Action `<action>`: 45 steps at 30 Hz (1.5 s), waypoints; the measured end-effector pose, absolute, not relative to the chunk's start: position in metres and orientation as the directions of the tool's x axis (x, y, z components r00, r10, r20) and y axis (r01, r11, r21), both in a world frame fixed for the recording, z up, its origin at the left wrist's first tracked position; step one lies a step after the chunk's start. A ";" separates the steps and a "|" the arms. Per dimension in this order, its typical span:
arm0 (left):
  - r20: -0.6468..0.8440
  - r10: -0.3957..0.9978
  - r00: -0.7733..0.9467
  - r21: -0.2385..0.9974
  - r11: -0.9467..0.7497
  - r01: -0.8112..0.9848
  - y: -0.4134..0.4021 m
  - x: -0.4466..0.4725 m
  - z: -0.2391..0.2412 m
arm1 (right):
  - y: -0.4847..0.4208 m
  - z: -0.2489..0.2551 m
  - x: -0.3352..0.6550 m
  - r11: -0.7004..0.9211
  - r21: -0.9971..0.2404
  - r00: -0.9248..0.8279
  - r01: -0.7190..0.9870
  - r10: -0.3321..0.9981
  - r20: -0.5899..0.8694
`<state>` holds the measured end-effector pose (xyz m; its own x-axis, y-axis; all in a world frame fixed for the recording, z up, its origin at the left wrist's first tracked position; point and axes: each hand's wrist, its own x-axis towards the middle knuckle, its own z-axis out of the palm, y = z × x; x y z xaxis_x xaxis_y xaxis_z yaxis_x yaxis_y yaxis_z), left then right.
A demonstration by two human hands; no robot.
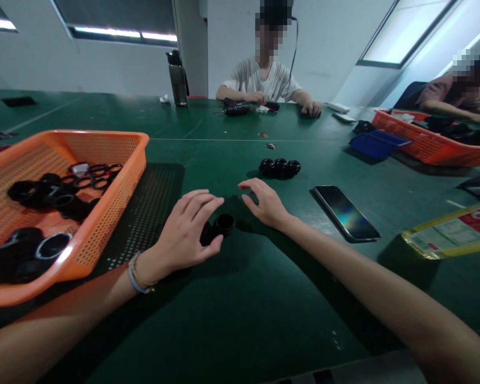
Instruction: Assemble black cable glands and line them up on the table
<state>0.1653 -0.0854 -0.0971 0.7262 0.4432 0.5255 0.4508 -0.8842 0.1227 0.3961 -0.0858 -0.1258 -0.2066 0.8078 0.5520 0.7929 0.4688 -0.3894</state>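
Left hand (184,232) nearest, draped over black fitting (223,224) on green table (240,309). Thumb touches it, but real clamp or just resting, can't tell. Fitting lies on its side, long axis roughly left-right, sticking out right of palm. Right hand (266,205) just beside it, fingers loosely curled, empty. Farther out: cluster of fittings (280,167).

Small-parts assembly workshop with a long green work table (240,309). Left of the left hand (186,229), an orange mesh basket (122,197) holds black plastic rings (100,177). Just beyond the right hand (266,204) sits a cluster of black fittings (280,167). Farther across, a seated person (264,80) works, and another person (452,96) leans beside a second orange basket (428,146).
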 end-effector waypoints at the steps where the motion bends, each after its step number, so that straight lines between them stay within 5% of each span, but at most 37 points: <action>1: 0.521 0.480 0.706 0.165 -0.868 0.469 -0.084 0.161 -0.098 | -0.087 -0.126 0.395 0.467 -0.411 -0.189 0.783 0.808 0.559; 8: 0.336 0.709 0.620 0.429 -0.701 0.570 -0.083 0.144 -0.110 | -0.109 -0.122 0.379 0.456 -0.563 -0.078 0.689 0.819 0.568; 14: 0.268 0.764 0.586 0.501 -0.631 0.593 -0.079 0.143 -0.116 | -0.131 -0.119 0.353 0.406 -0.601 -0.075 0.689 0.864 0.497; 25: 0.213 0.765 0.608 0.648 -0.576 0.498 -0.080 0.147 -0.109 | -0.132 -0.117 0.343 0.441 -0.466 -0.201 0.767 0.855 0.478; 35: 0.267 0.721 0.640 0.667 -0.617 0.417 -0.080 0.146 -0.109 | -0.137 -0.116 0.349 0.297 -0.796 -0.075 0.527 0.950 0.304; 45: 0.232 0.685 0.691 0.657 -0.633 0.408 -0.084 0.145 -0.108 | -0.140 -0.115 0.351 0.250 -0.886 -0.104 0.390 0.968 0.227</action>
<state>0.1448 -0.0843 -0.1083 0.6906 0.6852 0.2315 0.4081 -0.6335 0.6574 0.3513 -0.1398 -0.1155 -0.1039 0.9682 0.2275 0.3899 0.2500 -0.8863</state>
